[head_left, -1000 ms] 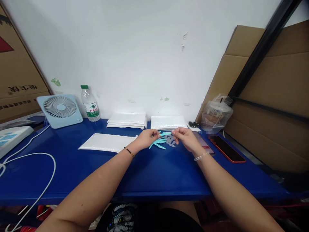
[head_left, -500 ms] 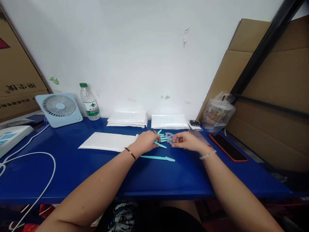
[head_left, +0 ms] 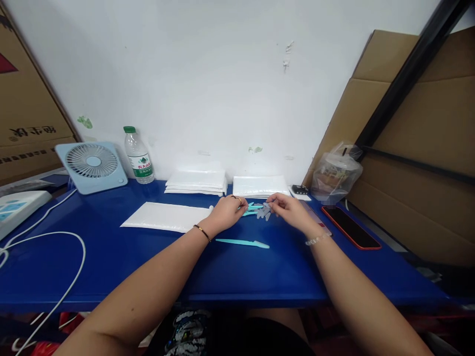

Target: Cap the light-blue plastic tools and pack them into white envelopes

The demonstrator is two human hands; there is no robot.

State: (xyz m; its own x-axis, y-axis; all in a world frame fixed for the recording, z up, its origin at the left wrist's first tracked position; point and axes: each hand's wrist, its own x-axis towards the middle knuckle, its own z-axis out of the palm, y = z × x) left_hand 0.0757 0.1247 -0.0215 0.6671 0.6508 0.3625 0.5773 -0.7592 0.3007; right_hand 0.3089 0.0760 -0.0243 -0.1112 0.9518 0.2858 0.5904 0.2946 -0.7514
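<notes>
On the blue table (head_left: 111, 257) my left hand (head_left: 225, 213) and my right hand (head_left: 287, 209) meet over a small heap of teal and grey plastic pieces (head_left: 258, 210). The left fingers are curled around a teal piece at the heap's left side. The right fingers pinch a grey piece at its right side. One long teal plastic knife (head_left: 242, 243) lies alone on the table nearer to me, between my forearms.
A flat white mailer (head_left: 163, 217) lies left of my hands; two white stacks (head_left: 196, 182) sit by the wall. Fan (head_left: 92, 165), water bottle (head_left: 139, 157), white cable (head_left: 55, 257) at left. Phone (head_left: 351, 227), plastic bag (head_left: 336, 173), cardboard at right.
A long teal knife came out of the heap and now lies alone nearer to me. Both hands dropped towards the table, then went back to the heap.
</notes>
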